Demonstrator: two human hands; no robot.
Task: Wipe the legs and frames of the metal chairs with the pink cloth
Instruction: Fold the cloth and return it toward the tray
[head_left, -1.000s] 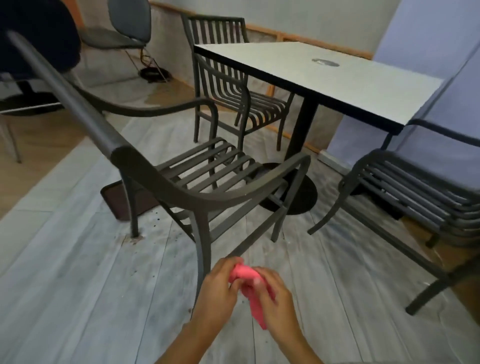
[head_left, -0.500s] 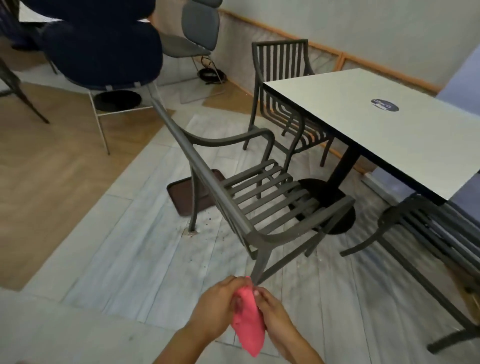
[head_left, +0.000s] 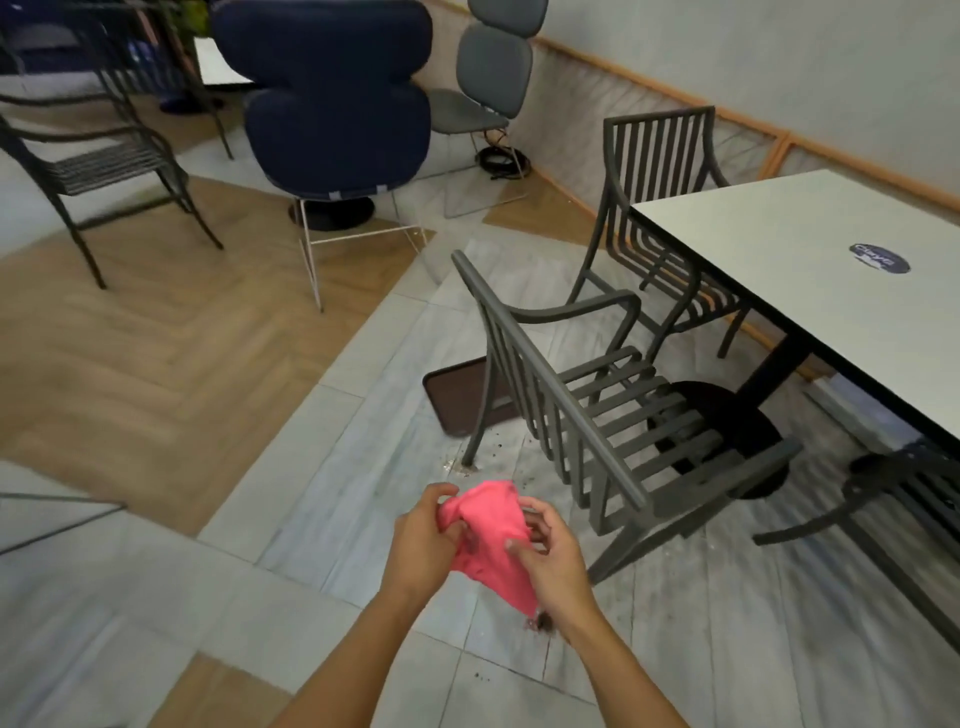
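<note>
The white table (head_left: 810, 260) runs off the right edge, so only part of its top shows. The nearest grey metal chair (head_left: 597, 410) stands with its back to the camera, front legs mostly hidden. The pink cloth (head_left: 488, 540) is bunched low in the middle, well clear of that chair, its folds hard to read. Left hand (head_left: 421, 545) and right hand (head_left: 556, 566) both have fingers pinched into it.

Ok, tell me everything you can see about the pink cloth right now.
The pink cloth is a soft, bright pink fabric, bunched and creased, held in the air in front of the person, above the pale floor planks. The left hand grips its upper left part, the right hand its right side. Its lower end hangs to a point, with a dark clump at the tip. It touches no chair.
</note>
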